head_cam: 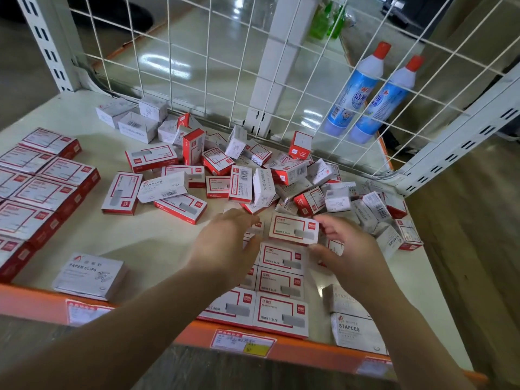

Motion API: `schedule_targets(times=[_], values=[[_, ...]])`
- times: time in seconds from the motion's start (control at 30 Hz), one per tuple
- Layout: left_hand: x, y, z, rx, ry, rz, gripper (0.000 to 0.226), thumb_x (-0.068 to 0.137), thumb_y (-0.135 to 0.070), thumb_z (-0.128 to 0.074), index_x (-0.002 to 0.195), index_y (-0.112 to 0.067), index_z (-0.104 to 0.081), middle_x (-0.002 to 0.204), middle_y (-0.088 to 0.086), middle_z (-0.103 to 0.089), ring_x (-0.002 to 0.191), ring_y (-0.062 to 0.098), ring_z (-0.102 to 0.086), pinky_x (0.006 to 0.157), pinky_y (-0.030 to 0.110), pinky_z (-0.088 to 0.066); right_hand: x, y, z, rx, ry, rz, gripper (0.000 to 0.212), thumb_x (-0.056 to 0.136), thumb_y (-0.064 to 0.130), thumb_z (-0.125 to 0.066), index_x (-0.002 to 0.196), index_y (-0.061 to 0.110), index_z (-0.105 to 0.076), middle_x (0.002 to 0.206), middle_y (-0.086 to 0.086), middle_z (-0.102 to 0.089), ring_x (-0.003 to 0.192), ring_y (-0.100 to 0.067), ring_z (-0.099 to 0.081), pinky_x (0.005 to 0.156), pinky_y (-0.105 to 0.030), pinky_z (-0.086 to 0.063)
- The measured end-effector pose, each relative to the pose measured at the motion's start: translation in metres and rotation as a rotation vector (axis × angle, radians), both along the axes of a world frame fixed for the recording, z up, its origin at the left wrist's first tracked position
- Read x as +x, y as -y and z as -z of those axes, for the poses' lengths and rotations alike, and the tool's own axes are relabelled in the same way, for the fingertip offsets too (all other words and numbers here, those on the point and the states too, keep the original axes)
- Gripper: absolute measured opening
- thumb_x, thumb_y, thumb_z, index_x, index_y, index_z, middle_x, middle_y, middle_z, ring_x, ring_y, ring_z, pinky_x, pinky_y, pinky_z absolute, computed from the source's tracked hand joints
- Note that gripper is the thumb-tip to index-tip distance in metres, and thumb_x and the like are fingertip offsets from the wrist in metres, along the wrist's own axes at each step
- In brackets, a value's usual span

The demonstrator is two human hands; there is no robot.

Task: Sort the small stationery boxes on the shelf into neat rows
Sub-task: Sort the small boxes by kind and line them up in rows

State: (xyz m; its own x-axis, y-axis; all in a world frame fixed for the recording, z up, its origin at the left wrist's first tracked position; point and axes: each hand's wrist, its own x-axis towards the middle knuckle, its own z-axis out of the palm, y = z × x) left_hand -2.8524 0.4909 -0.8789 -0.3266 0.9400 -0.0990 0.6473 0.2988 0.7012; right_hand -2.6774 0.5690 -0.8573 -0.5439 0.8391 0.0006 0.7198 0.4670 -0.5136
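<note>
At the shelf's (157, 237) front edge, red-and-white staple boxes (281, 315) lie in two rows. The right hand (342, 249) pinches one staple box (294, 229) at the rows' far end; the left hand (225, 243) rests, fingers relaxed, on the neighbouring row. A loose heap of boxes (253, 175) lies toward the back edge.

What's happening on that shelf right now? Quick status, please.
Right hand pinches red staple box; left hand open beside it. Row half built. Loose pile behind.
</note>
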Motion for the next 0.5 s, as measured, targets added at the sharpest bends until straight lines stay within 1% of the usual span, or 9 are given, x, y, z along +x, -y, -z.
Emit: schedule_targets(times=[0.1, 0.17, 0.23, 0.27, 0.33, 0.4, 0.43, 0.5], values=[[-0.002, 0.001, 0.0, -0.033, -0.171, 0.131, 0.039, 0.096, -0.029, -0.045, 0.135, -0.03, -0.044, 0.143, -0.012, -0.038, 0.13, 0.008, -0.033, 0.104, 0.023, -0.032, 0.003, -0.008, 0.002, 0.028, 0.059, -0.003, 0.029, 0.086, 0.021, -0.061, 0.114, 0.027, -0.059, 0.106, 0.014, -0.06, 0.095, -0.002, -0.051, 0.074, -0.006, -0.031], [-0.002, 0.001, 0.002, -0.081, -0.219, 0.209, 0.041, 0.097, -0.03, -0.042, 0.139, -0.031, -0.039, 0.147, -0.012, -0.032, 0.135, 0.009, -0.027, 0.108, 0.025, -0.027, 0.003, -0.013, 0.003, 0.035, 0.089, 0.0, 0.031, 0.086, 0.02, -0.061, 0.116, 0.026, -0.059, 0.108, 0.011, -0.061, 0.097, -0.003, -0.052, 0.075, -0.012, -0.036], [-0.002, 0.001, 0.004, -0.116, -0.235, 0.243, 0.042, 0.098, -0.032, -0.039, 0.14, -0.031, -0.037, 0.149, -0.012, -0.029, 0.137, 0.011, -0.025, 0.11, 0.027, -0.027, 0.0, -0.015, 0.002, 0.03, 0.121, -0.009, 0.032, 0.086, 0.02, -0.06, 0.118, 0.025, -0.058, 0.109, 0.011, -0.061, 0.097, -0.004, -0.051, 0.079, -0.02, -0.037], [-0.002, 0.001, 0.004, -0.117, -0.244, 0.251, 0.042, 0.098, -0.032, -0.038, 0.14, -0.031, -0.036, 0.15, -0.012, -0.029, 0.138, 0.011, -0.025, 0.11, 0.027, -0.027, -0.002, -0.015, 0.002, 0.025, 0.138, -0.019, 0.032, 0.086, 0.02, -0.06, 0.118, 0.025, -0.058, 0.109, 0.01, -0.061, 0.097, -0.005, -0.051, 0.08, -0.022, -0.037], [-0.003, 0.001, 0.003, -0.115, -0.253, 0.257, 0.041, 0.099, -0.033, -0.038, 0.139, -0.031, -0.037, 0.149, -0.012, -0.03, 0.137, 0.011, -0.026, 0.109, 0.026, -0.028, -0.005, -0.016, 0.003, 0.006, 0.144, -0.041, 0.029, 0.086, 0.019, -0.06, 0.115, 0.025, -0.06, 0.106, 0.009, -0.063, 0.094, -0.006, -0.052, 0.079, -0.022, -0.038], [-0.004, 0.0, 0.002, -0.115, -0.245, 0.261, 0.039, 0.099, -0.032, -0.038, 0.137, -0.03, -0.04, 0.146, -0.012, -0.034, 0.134, 0.01, -0.03, 0.106, 0.025, -0.031, -0.007, -0.016, 0.004, -0.034, 0.151, -0.051, 0.029, 0.086, 0.019, -0.06, 0.115, 0.025, -0.059, 0.106, 0.009, -0.061, 0.093, -0.005, -0.052, 0.077, -0.019, -0.037], [-0.004, 0.0, 0.002, -0.112, -0.241, 0.264, 0.038, 0.098, -0.032, -0.038, 0.136, -0.03, -0.042, 0.144, -0.012, -0.036, 0.132, 0.01, -0.032, 0.104, 0.024, -0.033, -0.008, -0.017, 0.005, -0.058, 0.163, -0.048, 0.031, 0.087, 0.018, -0.06, 0.117, 0.025, -0.058, 0.108, 0.01, -0.06, 0.094, -0.005, -0.051, 0.078, -0.018, -0.037], [-0.004, 0.0, 0.001, -0.102, -0.24, 0.269, 0.037, 0.098, -0.031, -0.039, 0.135, -0.029, -0.044, 0.142, -0.012, -0.039, 0.13, 0.009, -0.035, 0.102, 0.023, -0.034, -0.009, -0.018, 0.007, -0.099, 0.184, -0.035, 0.037, 0.087, 0.016, -0.06, 0.122, 0.024, -0.055, 0.114, 0.009, -0.058, 0.099, -0.005, -0.05, 0.085, -0.02, -0.039]])
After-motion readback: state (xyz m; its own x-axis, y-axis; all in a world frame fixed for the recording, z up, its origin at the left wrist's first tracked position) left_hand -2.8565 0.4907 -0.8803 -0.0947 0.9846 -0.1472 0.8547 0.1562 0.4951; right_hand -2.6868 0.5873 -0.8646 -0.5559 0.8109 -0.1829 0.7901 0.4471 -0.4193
